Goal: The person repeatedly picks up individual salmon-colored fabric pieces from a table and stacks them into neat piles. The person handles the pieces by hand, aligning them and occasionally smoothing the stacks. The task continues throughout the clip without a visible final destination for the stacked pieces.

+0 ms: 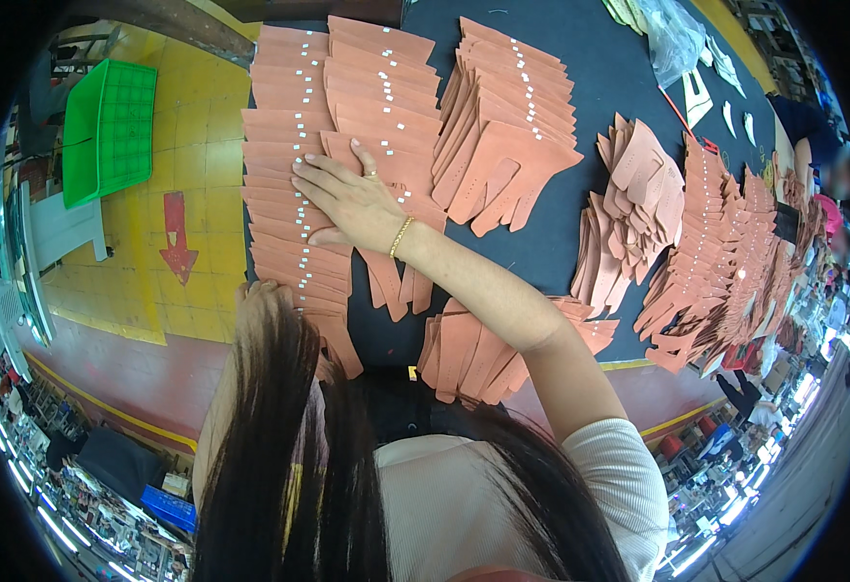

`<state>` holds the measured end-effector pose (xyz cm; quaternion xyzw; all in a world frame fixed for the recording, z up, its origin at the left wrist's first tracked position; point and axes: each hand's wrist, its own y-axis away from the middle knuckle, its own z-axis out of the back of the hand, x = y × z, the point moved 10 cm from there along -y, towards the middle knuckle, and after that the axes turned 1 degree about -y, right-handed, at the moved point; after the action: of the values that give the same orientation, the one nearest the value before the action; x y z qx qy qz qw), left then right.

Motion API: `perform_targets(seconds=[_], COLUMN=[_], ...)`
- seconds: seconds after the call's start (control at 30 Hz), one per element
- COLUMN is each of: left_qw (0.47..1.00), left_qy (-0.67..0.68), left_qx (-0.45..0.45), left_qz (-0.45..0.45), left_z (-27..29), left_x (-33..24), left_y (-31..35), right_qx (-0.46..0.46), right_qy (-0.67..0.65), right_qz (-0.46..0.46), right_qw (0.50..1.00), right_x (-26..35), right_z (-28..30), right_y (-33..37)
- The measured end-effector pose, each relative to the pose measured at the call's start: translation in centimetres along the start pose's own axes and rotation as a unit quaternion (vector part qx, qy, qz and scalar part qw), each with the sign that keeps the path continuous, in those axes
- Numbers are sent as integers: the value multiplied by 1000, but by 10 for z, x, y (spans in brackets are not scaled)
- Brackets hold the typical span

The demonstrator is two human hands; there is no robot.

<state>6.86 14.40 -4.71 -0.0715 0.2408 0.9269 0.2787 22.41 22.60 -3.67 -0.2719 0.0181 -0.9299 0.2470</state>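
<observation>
Across the left hand (254,295) hangs dark hair (272,407), a green crate (114,131) farther left.

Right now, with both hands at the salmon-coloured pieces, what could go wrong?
Long hair partly hides the left hand in this view and could get in its way. The leftmost row of overlapping pieces lies along the edge of the dark table, so a nudge might push some off. The ring on the right hand might catch a piece.
</observation>
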Motion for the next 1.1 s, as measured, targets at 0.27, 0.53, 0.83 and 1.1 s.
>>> perform_targets(seconds=[0.27, 0.53, 0.83, 1.1], left_qw=[1000, 1000, 993, 979], left_qy=[-16, -16, -69, -75], left_qx=[9, 17, 96, 187], left_qz=[14, -3, 25, 42], left_z=[-9, -9, -4, -9], left_x=[5, 5, -3, -4], left_y=[2, 1, 0, -3], right_qx=[-1, -7, -65, -38], right_qy=[-4, 7, 74, 127], right_qz=[3, 8, 18, 6], right_qw=[1000, 1000, 995, 991], right_x=[0, 1, 7, 6], right_z=[0, 2, 2, -2], right_y=[1, 0, 1, 2])
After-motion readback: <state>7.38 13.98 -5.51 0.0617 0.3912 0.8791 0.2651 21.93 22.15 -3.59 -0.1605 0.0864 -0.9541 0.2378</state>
